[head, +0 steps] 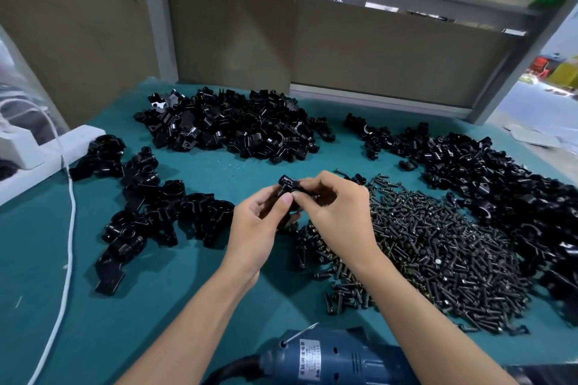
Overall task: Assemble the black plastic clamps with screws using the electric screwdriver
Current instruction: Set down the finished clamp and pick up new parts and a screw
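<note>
Blue electric screwdriver (331,359) lies idle below both wrists. Above it, left hand (259,225) and right hand (339,212) pinch one black clamp (288,186) between curled fingertips. Probably light, rigid and glossy-slick; best gripped by its flat sides. Screws (438,247) just right of right hand.

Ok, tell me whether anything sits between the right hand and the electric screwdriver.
Nothing tall does. Both the right hand and left hand hold a clamp above the mat; the screwdriver lies at the near edge. Only the flat fringe of the screw pile lies between them, low enough to pass over.
</note>
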The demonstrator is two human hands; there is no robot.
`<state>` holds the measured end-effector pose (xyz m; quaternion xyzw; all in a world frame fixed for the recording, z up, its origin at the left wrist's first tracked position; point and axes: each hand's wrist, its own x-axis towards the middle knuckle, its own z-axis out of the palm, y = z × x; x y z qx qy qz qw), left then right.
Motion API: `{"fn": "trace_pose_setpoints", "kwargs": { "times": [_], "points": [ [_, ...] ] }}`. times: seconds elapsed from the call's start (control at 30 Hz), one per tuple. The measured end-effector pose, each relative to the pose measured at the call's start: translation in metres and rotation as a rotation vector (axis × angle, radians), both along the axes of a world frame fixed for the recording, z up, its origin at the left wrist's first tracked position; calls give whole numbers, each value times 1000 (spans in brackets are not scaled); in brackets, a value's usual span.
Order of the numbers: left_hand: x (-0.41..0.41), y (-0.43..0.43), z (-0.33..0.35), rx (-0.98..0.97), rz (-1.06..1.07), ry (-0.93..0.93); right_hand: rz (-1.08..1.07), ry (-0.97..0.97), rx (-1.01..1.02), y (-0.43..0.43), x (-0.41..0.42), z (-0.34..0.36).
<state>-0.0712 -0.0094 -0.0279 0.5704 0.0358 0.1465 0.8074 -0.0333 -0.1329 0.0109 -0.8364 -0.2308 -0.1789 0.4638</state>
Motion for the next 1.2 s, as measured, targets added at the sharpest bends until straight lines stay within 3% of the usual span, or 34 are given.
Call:
{"fn": "trace_pose_setpoints", "kwargs": {
  "times": [0.6, 0.83, 1.0, 1.2],
  "points": [
    [6, 7, -2, -240, 9, -2, 165, 181, 94, -10, 6, 1],
    [6, 7, -2, -352, -45, 47, -231, 225, 103, -41, 48, 10],
    [7, 9, -2, -366, -67, 73, -454, 261, -179, -88, 92, 12],
    [6, 8, -1, -370, -105, 98, -422, 293, -501, -99, 119, -3]
  ]
}}
